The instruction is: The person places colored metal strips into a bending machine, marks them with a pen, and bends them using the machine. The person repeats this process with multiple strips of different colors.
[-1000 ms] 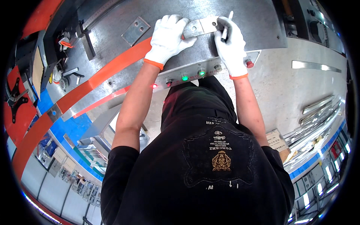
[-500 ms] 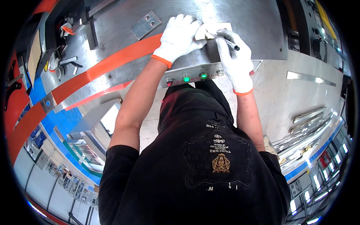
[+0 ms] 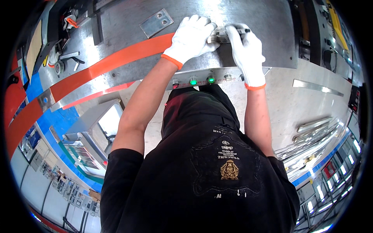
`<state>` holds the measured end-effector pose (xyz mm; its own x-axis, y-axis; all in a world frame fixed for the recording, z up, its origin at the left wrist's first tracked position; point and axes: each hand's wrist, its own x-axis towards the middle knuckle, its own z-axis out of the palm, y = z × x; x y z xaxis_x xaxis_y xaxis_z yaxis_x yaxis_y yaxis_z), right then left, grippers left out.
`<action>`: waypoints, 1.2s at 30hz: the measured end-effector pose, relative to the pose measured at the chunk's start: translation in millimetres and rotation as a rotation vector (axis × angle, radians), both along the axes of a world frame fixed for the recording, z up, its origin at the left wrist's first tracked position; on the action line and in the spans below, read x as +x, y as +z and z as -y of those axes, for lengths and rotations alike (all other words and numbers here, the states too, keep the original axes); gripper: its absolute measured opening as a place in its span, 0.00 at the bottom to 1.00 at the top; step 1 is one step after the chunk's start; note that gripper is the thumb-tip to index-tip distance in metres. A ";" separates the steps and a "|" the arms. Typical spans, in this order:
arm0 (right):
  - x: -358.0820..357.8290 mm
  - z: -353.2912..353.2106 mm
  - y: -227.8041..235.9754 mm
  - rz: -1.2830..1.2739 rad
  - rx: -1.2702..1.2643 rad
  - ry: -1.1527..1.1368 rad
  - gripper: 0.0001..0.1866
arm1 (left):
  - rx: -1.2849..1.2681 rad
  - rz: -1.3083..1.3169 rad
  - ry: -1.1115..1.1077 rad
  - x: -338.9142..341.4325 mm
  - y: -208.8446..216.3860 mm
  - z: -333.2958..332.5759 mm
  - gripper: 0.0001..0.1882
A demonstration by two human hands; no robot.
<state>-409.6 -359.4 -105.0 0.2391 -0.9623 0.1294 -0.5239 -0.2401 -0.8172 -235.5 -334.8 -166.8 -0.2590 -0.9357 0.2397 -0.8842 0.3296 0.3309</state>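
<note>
My left hand (image 3: 192,38), in a white knit glove with an orange cuff, lies across the end of a long orange strip (image 3: 128,53). Its fingers bend over the far side and its thumb rests on the near side. Just right of it, a shiny metal piece (image 3: 220,35) shows between my hands; whether it joins the strip is hidden. My right hand (image 3: 246,50), gloved alike, is closed on a dark-capped marker (image 3: 244,31) beside that piece. The marker's tip is covered by the glove.
Both hands work over a grey metal table (image 3: 268,42). A metal plate with two round holes (image 3: 156,23) lies farther left. Along the front edge runs a button panel (image 3: 202,79) with green lights. Tools and a tape measure (image 3: 59,66) sit left; metal bars (image 3: 314,136) lie lower right.
My right hand has shifted slightly up, and its marker has tipped from pointing toward me to lying more sideways. A white flat patch between the hands now looks like grey metal. The view shifted slightly.
</note>
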 end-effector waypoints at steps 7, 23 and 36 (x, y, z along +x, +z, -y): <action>3.0 6.8 3.1 -0.306 -0.455 0.194 0.09 | 0.025 0.024 -0.002 -0.5 2.2 1.4 0.27; -61.5 33.8 -60.8 -0.162 -0.335 0.264 0.23 | 0.008 0.109 0.546 -59.2 14.7 -55.9 0.34; -65.3 36.1 -70.9 -0.139 -0.366 0.277 0.24 | 0.136 0.044 0.260 -23.7 12.7 -16.3 0.39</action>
